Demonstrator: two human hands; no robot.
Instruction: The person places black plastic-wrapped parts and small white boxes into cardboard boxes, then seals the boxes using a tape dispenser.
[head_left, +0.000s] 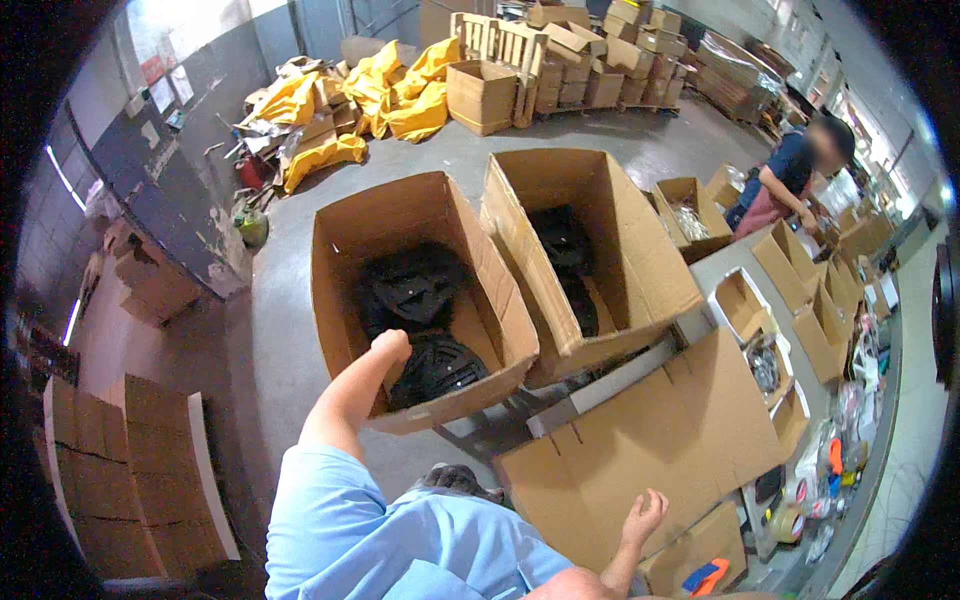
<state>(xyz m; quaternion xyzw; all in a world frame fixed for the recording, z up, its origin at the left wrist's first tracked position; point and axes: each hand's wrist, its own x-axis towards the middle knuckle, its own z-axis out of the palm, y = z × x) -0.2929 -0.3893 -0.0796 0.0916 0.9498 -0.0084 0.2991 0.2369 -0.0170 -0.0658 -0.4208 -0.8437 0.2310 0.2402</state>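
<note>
A tall open cardboard carton (pixel 498 290) stands in front of me, with black slotted plastic parts (pixel 438 368) lying inside. My left hand (pixel 390 348) reaches over its near-left side, just above one of these parts. Its fingers are curled downward, and what they hold, if anything, is hidden. Close on the right, a second open carton (pixel 650 275) has more black parts (pixel 562 240) in it. My right hand (pixel 645 515) hovers over a flat cardboard sheet (pixel 650 420), fingers loosely bent and apart, with nothing in them.
A blue-and-orange tool (pixel 708 577) and tape rolls (pixel 788 522) lie at the lower right. Several small boxes (pixel 785 262) line the bench, where a co-worker (pixel 778 180) stands. Folded cardboard (pixel 140 470) stands at the left; yellow sacks (pixel 395 90) lie behind.
</note>
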